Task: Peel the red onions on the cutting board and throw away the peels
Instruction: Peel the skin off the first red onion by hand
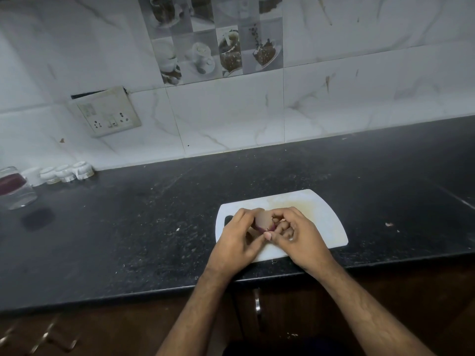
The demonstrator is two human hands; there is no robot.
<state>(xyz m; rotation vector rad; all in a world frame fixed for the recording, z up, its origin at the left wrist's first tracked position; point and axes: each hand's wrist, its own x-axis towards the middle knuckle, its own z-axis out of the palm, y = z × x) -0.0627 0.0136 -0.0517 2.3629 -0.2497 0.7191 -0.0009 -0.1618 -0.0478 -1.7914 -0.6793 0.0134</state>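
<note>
A white cutting board (318, 209) lies near the front edge of the black counter. Over its left half both my hands meet around one onion (263, 219), whose pale peeled flesh shows on top, with a strip of purple skin (264, 229) at its lower edge. My left hand (237, 238) grips the onion from the left. From the right, my right hand (295, 233) pinches at the skin, its fingers curled. Most of the onion is hidden by my fingers.
A small scrap (389, 224) lies on the black counter (128, 240) right of the board. A glass jar (15, 187) and a row of small white cups (64, 172) stand at the far left by the tiled wall. A cabinet handle (257, 301) sits below the counter edge.
</note>
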